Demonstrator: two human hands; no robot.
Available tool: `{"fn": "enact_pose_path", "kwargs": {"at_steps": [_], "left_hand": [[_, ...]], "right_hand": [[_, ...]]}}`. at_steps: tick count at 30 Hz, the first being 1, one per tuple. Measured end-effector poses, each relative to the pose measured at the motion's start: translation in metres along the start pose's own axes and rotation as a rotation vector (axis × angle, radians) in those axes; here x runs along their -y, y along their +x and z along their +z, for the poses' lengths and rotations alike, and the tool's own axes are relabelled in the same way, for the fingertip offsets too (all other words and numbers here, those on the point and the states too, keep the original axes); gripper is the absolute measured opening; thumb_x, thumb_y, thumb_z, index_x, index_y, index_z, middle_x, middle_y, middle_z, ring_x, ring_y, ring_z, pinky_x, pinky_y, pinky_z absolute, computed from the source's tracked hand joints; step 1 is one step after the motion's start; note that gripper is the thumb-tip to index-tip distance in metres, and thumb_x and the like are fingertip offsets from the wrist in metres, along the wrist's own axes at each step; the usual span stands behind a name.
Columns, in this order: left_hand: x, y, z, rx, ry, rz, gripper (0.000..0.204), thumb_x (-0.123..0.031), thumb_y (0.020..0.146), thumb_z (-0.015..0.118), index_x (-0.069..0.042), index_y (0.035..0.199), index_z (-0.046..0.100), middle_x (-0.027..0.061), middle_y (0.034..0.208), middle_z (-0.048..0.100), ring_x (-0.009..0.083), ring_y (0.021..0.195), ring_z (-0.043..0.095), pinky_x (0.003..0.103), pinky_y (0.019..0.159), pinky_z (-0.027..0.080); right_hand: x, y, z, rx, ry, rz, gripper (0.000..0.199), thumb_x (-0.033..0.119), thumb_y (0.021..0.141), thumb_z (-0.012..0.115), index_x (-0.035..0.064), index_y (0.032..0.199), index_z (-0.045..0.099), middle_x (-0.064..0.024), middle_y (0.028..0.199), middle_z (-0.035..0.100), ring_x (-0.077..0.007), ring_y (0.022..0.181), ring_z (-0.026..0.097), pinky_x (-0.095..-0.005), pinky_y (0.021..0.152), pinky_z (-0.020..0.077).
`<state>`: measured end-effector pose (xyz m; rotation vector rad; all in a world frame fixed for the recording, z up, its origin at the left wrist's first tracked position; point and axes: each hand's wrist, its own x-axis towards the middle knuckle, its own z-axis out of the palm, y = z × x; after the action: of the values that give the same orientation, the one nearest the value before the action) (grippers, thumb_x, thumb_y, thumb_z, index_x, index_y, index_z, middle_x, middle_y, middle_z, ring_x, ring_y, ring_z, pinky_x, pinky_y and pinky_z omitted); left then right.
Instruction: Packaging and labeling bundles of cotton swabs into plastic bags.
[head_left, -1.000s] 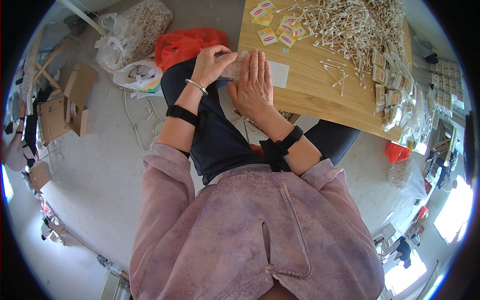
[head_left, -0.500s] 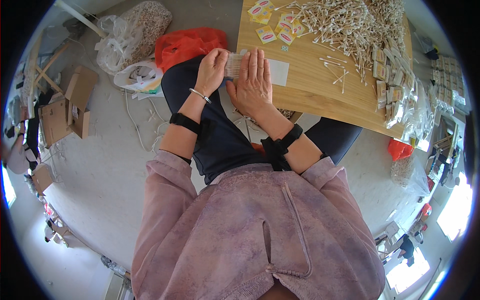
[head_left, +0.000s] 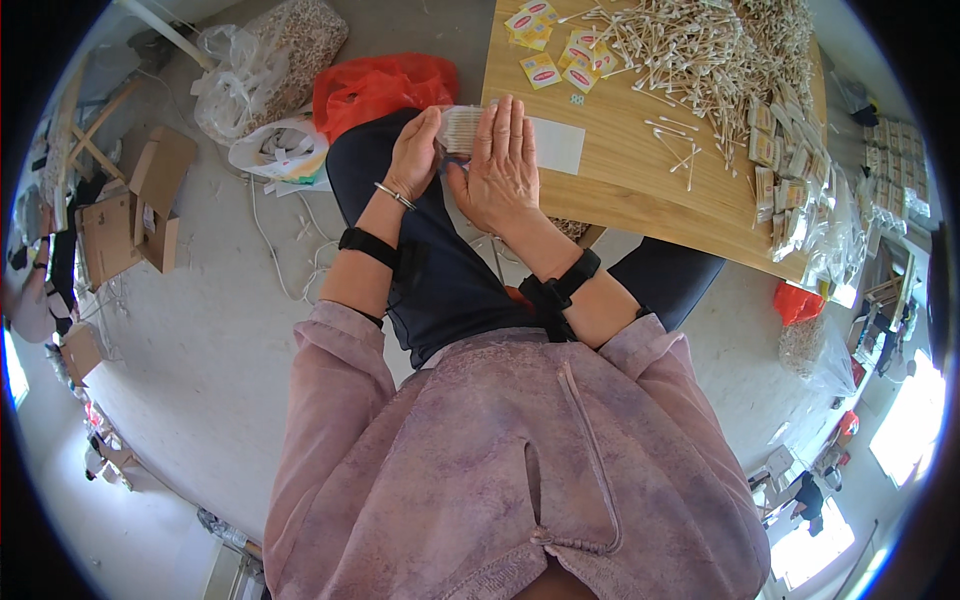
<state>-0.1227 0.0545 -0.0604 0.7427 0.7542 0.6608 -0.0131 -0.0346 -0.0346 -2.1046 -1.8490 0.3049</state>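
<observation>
Pale cotton swabs, gathered into a tight bundle (head_left: 462, 128), sit between both hands at the near edge of the wooden table (head_left: 620, 190), above the person's dark-trousered lap. The sticks seem to run roughly left to right, though most of the bundle is hidden. Curled fingers of the left hand (head_left: 415, 155) close on its left end; the right hand (head_left: 503, 165) lies flat and open — fingers straight — pressed against its right side. Just beyond lies a white paper slip (head_left: 556, 145), then loose swabs (head_left: 690, 60) and small yellow labels (head_left: 545, 70) — farther across the tabletop.
</observation>
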Motion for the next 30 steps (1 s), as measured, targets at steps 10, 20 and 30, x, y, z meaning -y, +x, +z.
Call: {"fn": "enact_pose_path", "kwargs": {"at_steps": [10, 20, 30], "left_hand": [[0.021, 0.000, 0.004, -0.101, 0.040, 0.056, 0.038, -0.039, 0.100, 0.042, -0.005, 0.110, 0.056, 0.0016, 0.098, 0.061, 0.0101, 0.088, 0.058, 0.026, 0.077, 0.049], [0.013, 0.000, -0.001, -0.053, 0.330, 0.150, 0.036, -0.037, 0.101, 0.040, -0.005, 0.105, 0.056, -0.0006, 0.090, 0.058, 0.0077, 0.081, 0.054, 0.023, 0.074, 0.046], [0.017, 0.008, 0.001, -0.121, 0.431, 0.249, 0.038, -0.035, 0.102, 0.039, -0.002, 0.095, 0.058, 0.0014, 0.083, 0.060, 0.0091, 0.077, 0.053, 0.025, 0.071, 0.046]], "right_hand": [[0.004, 0.003, 0.002, -0.019, 0.043, 0.007, 0.087, 0.037, 0.082, 0.051, -0.0162, 0.139, 0.012, -0.0376, 0.146, 0.010, -0.0501, 0.139, 0.004, -0.0518, 0.114, 0.0038], [0.006, 0.001, 0.002, -0.009, 0.047, -0.008, 0.088, 0.037, 0.082, 0.051, -0.0170, 0.139, 0.011, -0.0385, 0.146, 0.011, -0.0507, 0.139, 0.004, -0.0526, 0.114, 0.0035], [0.005, 0.003, 0.003, -0.003, 0.016, -0.028, 0.087, 0.035, 0.081, 0.051, -0.0176, 0.138, 0.013, -0.0390, 0.145, 0.011, -0.0509, 0.139, 0.004, -0.0530, 0.114, 0.0022]]}}
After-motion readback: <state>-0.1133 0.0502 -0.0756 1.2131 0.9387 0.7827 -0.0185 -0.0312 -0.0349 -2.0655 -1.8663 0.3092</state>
